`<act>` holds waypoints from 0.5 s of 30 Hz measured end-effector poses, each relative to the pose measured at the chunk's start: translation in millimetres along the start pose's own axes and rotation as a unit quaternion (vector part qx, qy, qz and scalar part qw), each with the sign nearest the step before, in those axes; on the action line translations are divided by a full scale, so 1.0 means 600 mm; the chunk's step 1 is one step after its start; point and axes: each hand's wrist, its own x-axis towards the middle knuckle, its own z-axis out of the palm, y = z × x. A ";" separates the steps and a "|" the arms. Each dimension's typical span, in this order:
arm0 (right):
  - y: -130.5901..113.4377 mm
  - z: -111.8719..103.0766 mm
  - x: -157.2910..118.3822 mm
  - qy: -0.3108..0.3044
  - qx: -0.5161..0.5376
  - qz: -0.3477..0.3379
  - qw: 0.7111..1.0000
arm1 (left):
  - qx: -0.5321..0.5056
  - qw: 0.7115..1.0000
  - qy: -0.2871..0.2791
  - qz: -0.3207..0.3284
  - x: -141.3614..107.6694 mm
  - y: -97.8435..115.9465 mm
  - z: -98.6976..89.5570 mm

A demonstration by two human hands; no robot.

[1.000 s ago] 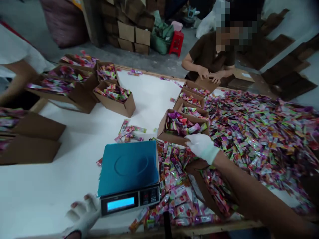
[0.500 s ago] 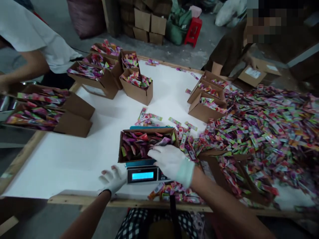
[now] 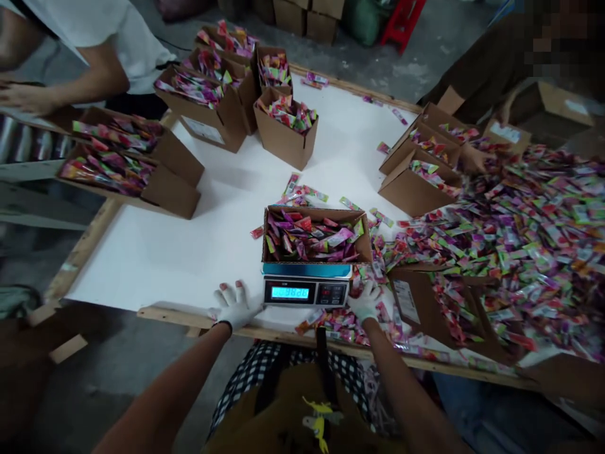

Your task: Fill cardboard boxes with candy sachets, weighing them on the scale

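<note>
The left hand (image 3: 235,306), in a white glove with some fingertips bare, rests with fingers spread on the white bench (image 3: 222,214), just beside the scale (image 3: 324,277). The scale has a lit blue display, a dark front panel and a blue pan. On that pan stands an open-topped brown cardboard box (image 3: 367,244), long and narrow, full of glossy purple, pink, red and green packets (image 3: 312,236) at mixed angles. The right hand (image 3: 366,302), also white-gloved, has its fingers apart at the scale's right edge, near loose packets (image 3: 347,320).

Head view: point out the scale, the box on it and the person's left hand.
Scale (image 3: 312,292): head view, on its front panel.
Box (image 3: 365,247): head view, on its right end wall.
Left hand (image 3: 235,306): head view, on the glove's back.
</note>
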 end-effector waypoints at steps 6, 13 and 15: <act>0.015 -0.029 0.042 -0.044 -0.103 -0.095 0.989 | 0.041 0.999 0.017 -0.032 -0.018 0.012 0.028; 0.044 -0.148 0.078 -0.113 -0.110 -0.198 0.967 | 0.041 0.999 0.004 -0.029 -0.016 0.013 0.015; 0.043 -0.193 0.071 -0.132 -0.102 -0.235 0.957 | 0.034 0.999 0.003 -0.028 -0.016 0.014 0.012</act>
